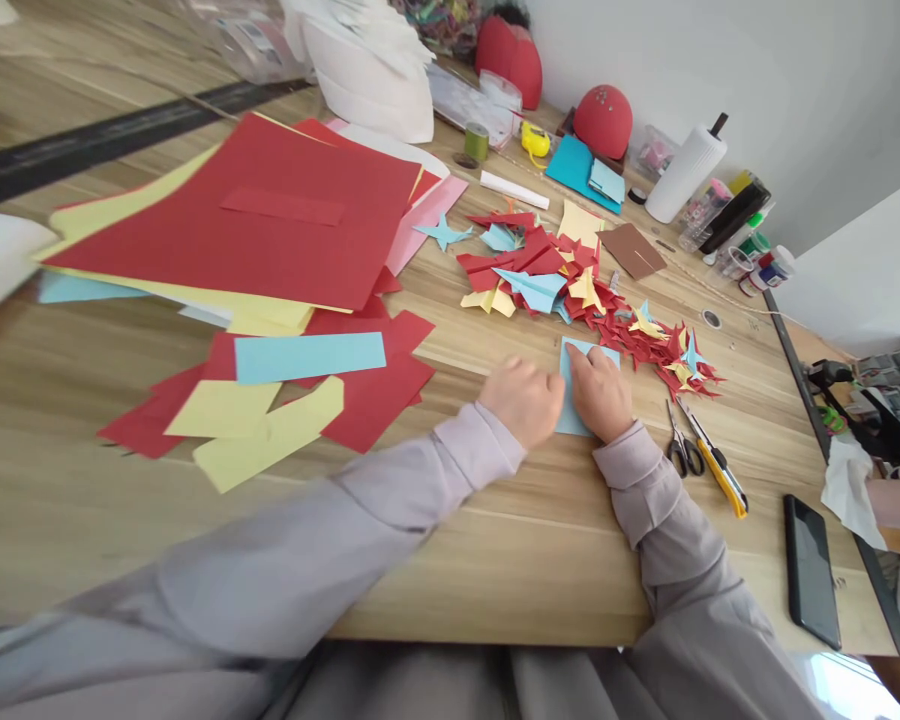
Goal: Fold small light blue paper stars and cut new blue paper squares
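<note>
A small light-blue sheet of paper point(574, 418) lies on the wooden table in front of me. My right hand point(604, 395) rests on it with curled fingers, its thumb side near the sheet's top edge, pressing it down. Beside the sheet's left edge, my left hand point(521, 400) is closed like a fist and slightly blurred. Anything inside its fingers is hidden. Just beyond the hands lies a heap of folded red, blue and yellow paper pieces point(540, 290), including paper stars. Black-handled scissors point(686, 455) and a yellow utility knife point(722, 470) lie right of my right hand.
Large red sheets point(285, 240) are stacked at the left, with loose cut strips such as a blue strip point(311, 357) before them. A phone point(811, 570) lies near the right edge. Behind stand a yellow tape measure point(535, 140), a red dome point(604, 120) and a white cylinder point(686, 172).
</note>
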Demonstrator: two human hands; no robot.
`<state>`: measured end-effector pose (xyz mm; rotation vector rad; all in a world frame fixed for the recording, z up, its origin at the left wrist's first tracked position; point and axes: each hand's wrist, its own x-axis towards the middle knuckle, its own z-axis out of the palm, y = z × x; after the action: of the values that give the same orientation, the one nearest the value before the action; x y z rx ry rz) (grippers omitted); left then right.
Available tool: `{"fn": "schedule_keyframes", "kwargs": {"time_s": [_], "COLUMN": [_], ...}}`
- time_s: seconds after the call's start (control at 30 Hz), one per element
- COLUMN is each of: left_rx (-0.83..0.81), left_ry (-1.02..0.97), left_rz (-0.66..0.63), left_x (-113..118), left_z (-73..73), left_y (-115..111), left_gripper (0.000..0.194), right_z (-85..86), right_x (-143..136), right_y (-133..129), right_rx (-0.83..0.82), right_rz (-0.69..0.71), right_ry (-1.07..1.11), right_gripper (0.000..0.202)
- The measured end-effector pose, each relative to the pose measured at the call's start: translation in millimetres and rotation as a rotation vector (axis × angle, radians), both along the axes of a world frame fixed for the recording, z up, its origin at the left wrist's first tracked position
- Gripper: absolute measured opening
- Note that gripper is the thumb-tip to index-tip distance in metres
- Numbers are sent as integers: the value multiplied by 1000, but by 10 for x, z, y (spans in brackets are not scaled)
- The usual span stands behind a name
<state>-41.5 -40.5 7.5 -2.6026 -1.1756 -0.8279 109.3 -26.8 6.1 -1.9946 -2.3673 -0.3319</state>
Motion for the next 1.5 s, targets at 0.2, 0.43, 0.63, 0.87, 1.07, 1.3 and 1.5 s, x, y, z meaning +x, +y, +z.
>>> {"fn": "schedule_keyframes", "kwargs": {"time_s": [0.2,0.43,0.63,0.87,1.07,1.3,1.5], "left_rx": [-77,-137,-87,-16,58,-35,84], "left_ry": [39,68,-81,-426,-428,-227,-364], "left_rz": [-154,-205,-134,-9,-44,-224,-119], "left_x": [-122,-108,-136,-183,-200,-118,-199], "left_z": [-140,-183,-222,-103,-33,-84,-10], "left_y": [388,378,409,347,198,222,194], "left_gripper": [35,36,35,37,42,35,36], "right_z": [37,80,15,121,173,38,61], "right_x": [63,98,125,78,84,208,202], "right_y": [-186,-556,-624,-710,-729,-643,-635], "right_rx": [30,8,90,203,338,49,1], "right_rz": [151,386,490,321,-199,-345,-321], "right_ry": [75,197,185,375,914,1226,1318], "right_gripper": [40,45,23,22,26,29,32]}}
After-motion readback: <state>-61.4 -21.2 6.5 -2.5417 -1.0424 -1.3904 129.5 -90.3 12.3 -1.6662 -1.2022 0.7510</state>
